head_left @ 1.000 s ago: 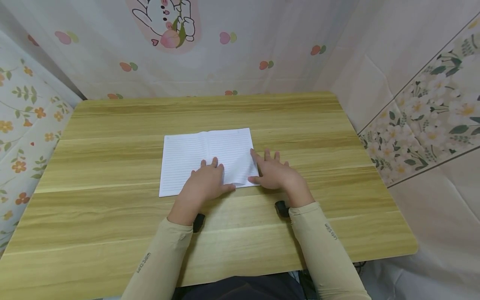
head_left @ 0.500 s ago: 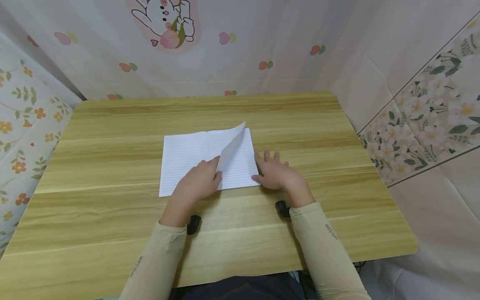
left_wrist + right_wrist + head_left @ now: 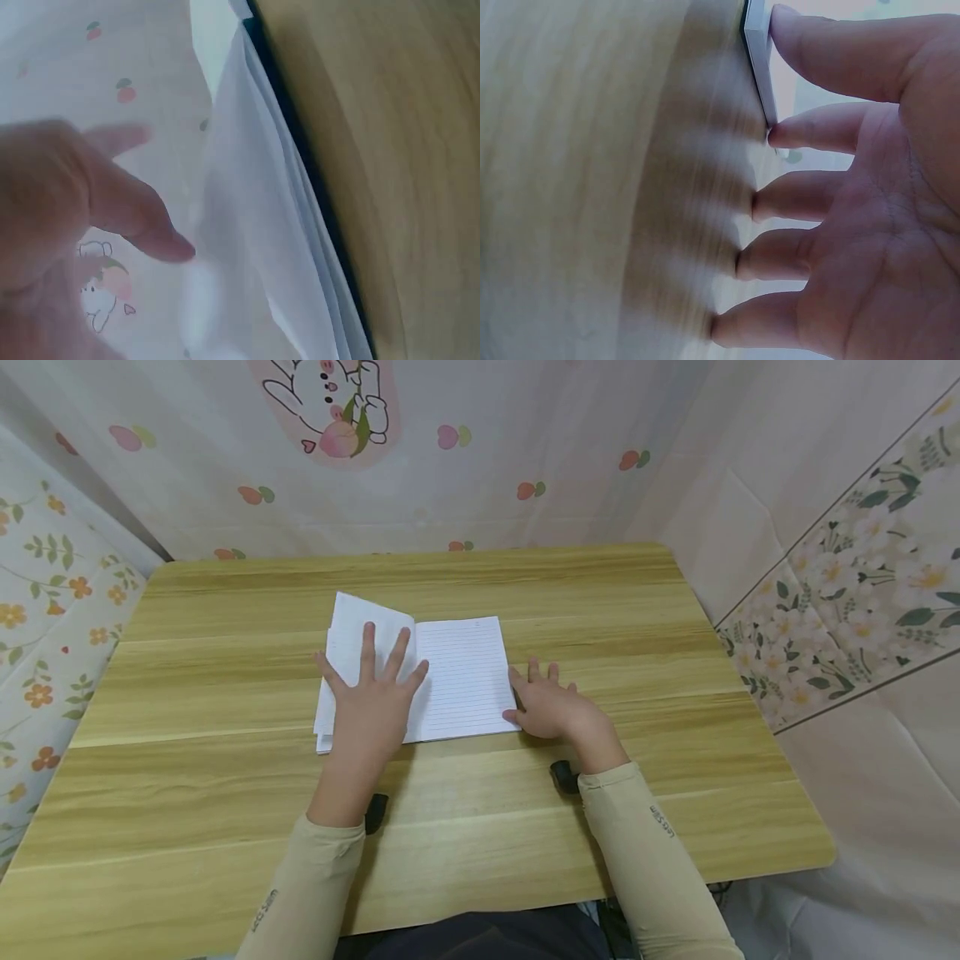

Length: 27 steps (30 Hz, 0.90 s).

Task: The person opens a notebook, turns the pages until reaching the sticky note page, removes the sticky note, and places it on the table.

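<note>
A lined notebook lies spread on the table, its right page flat. On its left side a turned page stands slightly raised and skewed over the sheets beneath. My left hand is over that page with fingers spread and straight; in the left wrist view the thumb and the lifted sheets show. At the notebook's right edge, my right hand has its fingers spread. In the right wrist view its thumb and index fingertip touch the notebook's edge, while the other fingertips rest on the wood.
The wooden table extends on all sides of the notebook. A patterned curtain hangs behind the far edge, with floral cloth at the left and more at the right. A small black device sits at the right wrist.
My left hand has carried a page from the right side over to the left and spread its fingers on it. My right hand shifted slightly right early on, then stayed at the notebook's edge.
</note>
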Each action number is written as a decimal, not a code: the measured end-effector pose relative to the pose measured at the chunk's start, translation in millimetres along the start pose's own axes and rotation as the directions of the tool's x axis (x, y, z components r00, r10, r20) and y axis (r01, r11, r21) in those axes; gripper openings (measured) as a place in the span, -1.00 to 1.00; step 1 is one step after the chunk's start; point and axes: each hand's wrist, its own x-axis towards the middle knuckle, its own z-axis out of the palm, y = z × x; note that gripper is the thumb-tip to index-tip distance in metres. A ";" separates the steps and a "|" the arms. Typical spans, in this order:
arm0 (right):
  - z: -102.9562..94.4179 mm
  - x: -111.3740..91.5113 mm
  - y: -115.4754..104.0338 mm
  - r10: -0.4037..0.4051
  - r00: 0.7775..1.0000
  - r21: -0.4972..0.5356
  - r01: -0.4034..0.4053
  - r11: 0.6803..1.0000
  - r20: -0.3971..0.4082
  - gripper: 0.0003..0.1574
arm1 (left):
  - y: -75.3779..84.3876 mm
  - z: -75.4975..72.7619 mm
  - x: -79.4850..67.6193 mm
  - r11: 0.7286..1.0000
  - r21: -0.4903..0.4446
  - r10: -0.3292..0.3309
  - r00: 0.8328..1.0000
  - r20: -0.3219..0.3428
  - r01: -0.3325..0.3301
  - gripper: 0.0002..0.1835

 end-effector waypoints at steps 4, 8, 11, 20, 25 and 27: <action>0.3 1.0 0.0 0.000 1.000 0.000 0.000 1.000 0.005 0.00 | 5.4 4.2 -0.4 0.992 -0.026 0.125 0.977 0.174 -0.122 -0.37; 0.0 1.5 -1.0 0.000 1.000 -0.005 0.000 1.000 0.009 0.00 | 9.5 8.2 2.5 0.980 -0.172 0.158 0.929 0.333 -0.105 -0.37; -0.6 1.6 -1.5 0.004 1.000 -0.007 -0.004 1.000 0.013 0.00 | 10.0 10.4 5.6 0.963 -0.263 0.156 0.909 0.388 -0.053 -0.36; -2.8 2.2 -1.0 -0.005 1.000 -0.009 0.005 1.000 0.019 0.01 | 7.1 8.2 7.9 0.952 -0.293 0.204 0.900 0.386 -0.090 -0.33; -3.7 1.9 -0.8 -0.001 1.000 -0.004 0.001 1.000 0.028 0.05 | 6.6 7.1 9.3 0.956 -0.278 0.204 0.894 0.399 -0.094 -0.24; -4.1 1.6 -0.8 0.001 1.000 -0.002 -0.001 1.000 0.029 0.06 | 6.4 6.8 9.7 0.959 -0.267 0.203 0.894 0.399 -0.098 -0.24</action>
